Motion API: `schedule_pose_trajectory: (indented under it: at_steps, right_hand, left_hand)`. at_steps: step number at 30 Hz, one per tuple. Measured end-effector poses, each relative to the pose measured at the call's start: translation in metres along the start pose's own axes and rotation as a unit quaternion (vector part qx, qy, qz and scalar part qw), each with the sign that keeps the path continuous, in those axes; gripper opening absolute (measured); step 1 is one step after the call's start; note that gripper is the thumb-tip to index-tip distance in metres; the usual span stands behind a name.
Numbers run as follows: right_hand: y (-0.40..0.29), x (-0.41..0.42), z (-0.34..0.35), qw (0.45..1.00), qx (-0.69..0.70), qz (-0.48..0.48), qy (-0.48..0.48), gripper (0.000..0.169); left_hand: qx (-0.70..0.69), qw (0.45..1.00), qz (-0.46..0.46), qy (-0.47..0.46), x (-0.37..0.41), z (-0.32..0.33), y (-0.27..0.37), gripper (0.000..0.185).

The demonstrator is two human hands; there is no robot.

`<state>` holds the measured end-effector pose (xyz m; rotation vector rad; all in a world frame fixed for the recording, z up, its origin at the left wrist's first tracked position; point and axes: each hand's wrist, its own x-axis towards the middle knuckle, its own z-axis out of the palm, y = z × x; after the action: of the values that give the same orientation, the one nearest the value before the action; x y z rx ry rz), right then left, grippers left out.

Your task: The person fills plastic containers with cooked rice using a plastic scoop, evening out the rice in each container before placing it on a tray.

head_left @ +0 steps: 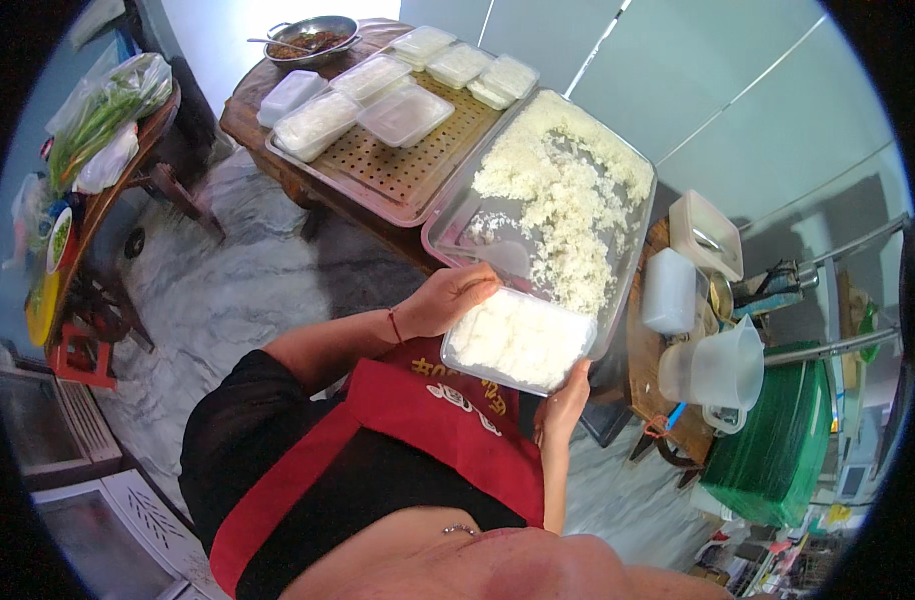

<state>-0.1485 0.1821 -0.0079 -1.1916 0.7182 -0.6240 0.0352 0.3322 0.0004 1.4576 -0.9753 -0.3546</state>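
Note:
Between my two hands is a see-through plastic food box point(521, 341) filled with white rice. My left hand point(457, 296) grips its upper left corner, thumb along the rim. At the lower right end, my right hand point(566, 401) holds the other side. I cannot tell whether a lid is on it. The box overlaps the near edge of a large metal tray point(495, 244) of loose cooked rice point(555, 187). A translucent rice paddle point(506, 256) lies in that tray near my left hand.
Several filled, lidded boxes point(371, 75) stand on a perforated metal tray point(386, 169) on the wooden table point(243, 112). A metal pan of food point(312, 39) sits at the back. On the right are plastic jugs point(727, 367) and a stack of box lids or containers point(669, 291).

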Motion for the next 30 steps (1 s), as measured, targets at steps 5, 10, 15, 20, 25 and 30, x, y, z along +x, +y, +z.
schedule_pose_trajectory:
  at_steps: [5, 10, 15, 20, 25, 30]
  right_hand:
    - [0.007, 0.006, -0.004, 0.996, -0.064, 0.062, 0.015, 0.045]
    - [0.015, 0.007, 0.004, 0.993, -0.106, -0.041, 0.002, 0.05]
    - [0.022, 0.014, 0.016, 0.995, -0.093, -0.025, 0.012, 0.045]
    - [0.018, 0.015, 0.022, 0.997, -0.047, -0.02, -0.055, 0.048]
    - [0.002, 0.009, 0.022, 0.997, -0.009, 0.004, -0.08, 0.053]
    - [0.013, 0.007, 0.018, 0.992, 0.033, 0.044, -0.114, 0.052]
  left_hand:
    - [0.07, 0.994, 0.024, -0.076, 0.0, -0.015, 0.005, 0.018]
    - [0.009, 0.997, -0.067, -0.034, -0.008, -0.01, 0.005, 0.02]
    - [0.106, 0.987, -0.116, -0.016, -0.011, -0.015, 0.002, 0.026]
    - [-0.001, 0.989, -0.107, 0.107, -0.005, -0.028, -0.021, 0.03]
    - [-0.178, 0.924, -0.163, 0.296, 0.051, -0.127, -0.072, 0.036]
    - [0.037, 0.814, -0.199, 0.544, 0.119, -0.218, -0.13, 0.075]
